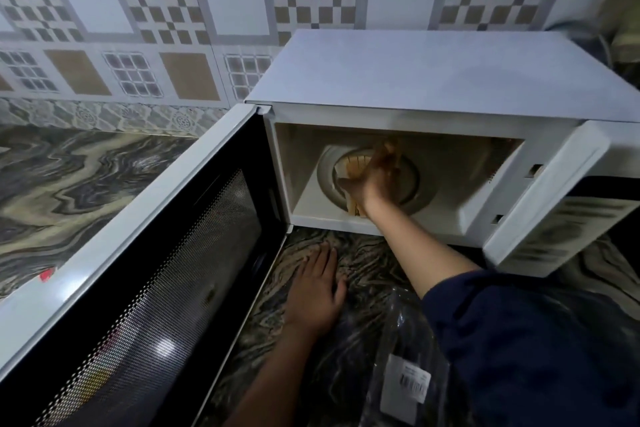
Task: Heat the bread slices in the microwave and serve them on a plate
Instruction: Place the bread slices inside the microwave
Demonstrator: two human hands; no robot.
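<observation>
Fingers, right: the fingers (384,158) of the right hand (375,184) are curled round the bread slices (349,172) and hold them. The outline is blurred, so the exact placing of each finger cannot be read.
Fingers, left: the fingers (320,258) of the left hand (315,291) are straight and slightly spread, palm down, flat on the desk (86,177), holding nothing.
Bread slices: inside the microwave (433,80) cavity, over the round turntable (412,184), left of its centre. A pale face shows left of the hand, and a crust edge pokes out under the wrist toward the near lip. Cannot tell whether they rest on the turntable or hang just above it.
Microwave: white, at the far right of the desk, backed against the tiled wall (228,0).
Door (156,270): swung wide open to the left, with the dark mesh window on its inner side in view. The left hand lies just right of it.
Right arm: the bare forearm reaches from the near right into the cavity, with a dark blue sleeve (536,340) behind it.
Plastic bag (398,329): clear and crinkled, on the near desk between the left forearm and the sleeve. It carries a white barcode label (408,383).
Desk surface: dark stone with a swirled marble pattern.
</observation>
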